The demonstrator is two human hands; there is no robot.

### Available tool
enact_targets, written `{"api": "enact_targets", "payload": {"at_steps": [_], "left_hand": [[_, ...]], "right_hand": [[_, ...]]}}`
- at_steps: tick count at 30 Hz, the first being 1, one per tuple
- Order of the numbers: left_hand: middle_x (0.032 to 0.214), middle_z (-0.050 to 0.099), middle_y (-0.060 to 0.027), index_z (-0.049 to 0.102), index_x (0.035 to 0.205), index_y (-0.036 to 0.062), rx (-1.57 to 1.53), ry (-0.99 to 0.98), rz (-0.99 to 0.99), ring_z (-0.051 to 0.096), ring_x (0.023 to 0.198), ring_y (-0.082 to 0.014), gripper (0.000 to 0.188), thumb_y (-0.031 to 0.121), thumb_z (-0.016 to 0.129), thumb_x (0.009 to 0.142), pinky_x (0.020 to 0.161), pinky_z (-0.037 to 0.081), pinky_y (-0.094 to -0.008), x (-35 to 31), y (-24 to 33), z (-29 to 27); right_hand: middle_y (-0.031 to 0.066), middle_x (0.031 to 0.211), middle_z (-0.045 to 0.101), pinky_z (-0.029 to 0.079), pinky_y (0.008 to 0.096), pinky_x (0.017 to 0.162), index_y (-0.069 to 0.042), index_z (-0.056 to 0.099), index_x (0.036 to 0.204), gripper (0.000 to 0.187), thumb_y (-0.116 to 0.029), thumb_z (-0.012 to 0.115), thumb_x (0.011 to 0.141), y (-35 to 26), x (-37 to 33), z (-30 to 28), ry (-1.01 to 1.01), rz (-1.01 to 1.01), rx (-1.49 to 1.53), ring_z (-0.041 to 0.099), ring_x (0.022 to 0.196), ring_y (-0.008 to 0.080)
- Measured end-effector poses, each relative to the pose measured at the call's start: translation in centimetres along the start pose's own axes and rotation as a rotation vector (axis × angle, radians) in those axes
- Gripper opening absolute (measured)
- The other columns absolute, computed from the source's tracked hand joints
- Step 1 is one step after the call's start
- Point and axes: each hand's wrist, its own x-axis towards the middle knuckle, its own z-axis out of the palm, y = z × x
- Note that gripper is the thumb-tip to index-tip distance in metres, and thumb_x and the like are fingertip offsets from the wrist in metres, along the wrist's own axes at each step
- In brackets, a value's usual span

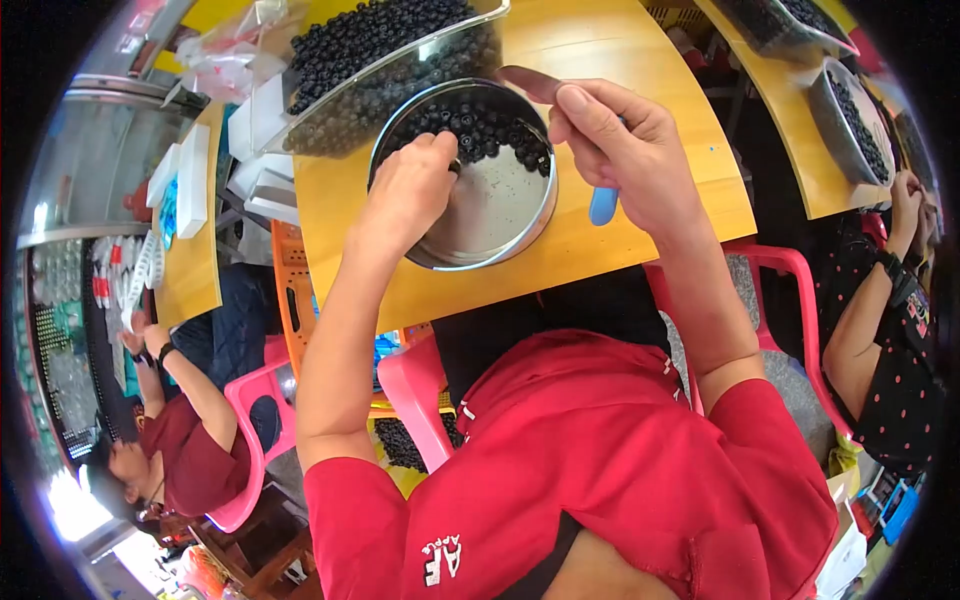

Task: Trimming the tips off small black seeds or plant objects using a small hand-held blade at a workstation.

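Observation:
A round metal pan [490, 215] stands on the wooden table, with small black round parts [482, 128] heaped along its far side and bare metal showing at the near side. My left hand [412, 190] reaches into it over the left rim, fingers pinched around one black round part [455, 167]. To the right of the pan, my right hand [628, 140] is raised and closed around a knife [602, 206]. Its blue handle shows below the fingers, and the short metal blade points left, over the pan's far right rim. The exact kind of the black parts cannot be made out.
Behind the pan, a clear plastic bin [420, 65] is full of the same black parts. White boxes [262, 115] and plastic bags [235, 65] lie to its left. Co-workers sit at tables on both sides. A pink chair [790, 265] stands close on my right.

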Motion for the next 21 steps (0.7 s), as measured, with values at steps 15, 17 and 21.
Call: {"api": "enact_targets", "payload": {"at_steps": [15,17,21], "left_hand": [[0.1,0.064,-0.0088,0.058,0.11,-0.0024,-1.527,0.294,-0.103,0.061,0.086,-0.0138,0.028,-0.001,0.065,0.084,0.077,0.053,-0.0279,-2.4,6.2,-2.6],[0.102,0.062,-0.0078,0.057,0.111,-0.0014,-1.47,0.335,-0.107,0.059,0.091,-0.0122,0.028,-0.002,0.065,0.084,0.079,0.051,-0.0266,-2.4,6.9,-2.6],[0.105,0.06,-0.0074,0.057,0.106,-0.0009,-1.453,0.477,-0.089,0.058,0.094,-0.0116,0.023,-0.002,0.065,0.085,0.084,0.048,-0.0256,-2.4,7.9,-2.4]], "right_hand": [[-0.0043,0.065,0.051,0.026,0.0184,0.043,0.0,0.063,0.109,0.026,-0.019,0.062,0.092,0.5,-0.4,3.9,0.045,0.116,-0.057,0.036,0.05,0.0007],[-0.0052,0.063,0.048,0.025,0.0185,0.043,0.0,0.063,0.109,0.026,-0.019,0.063,0.092,0.4,-0.4,4.1,0.041,0.125,-0.049,0.035,0.049,0.0007],[-0.0077,0.058,0.043,0.024,0.0186,0.042,-0.001,0.063,0.109,0.026,-0.019,0.064,0.091,-0.2,-0.5,4.1,0.013,0.231,0.134,0.033,0.048,0.0005]]}}
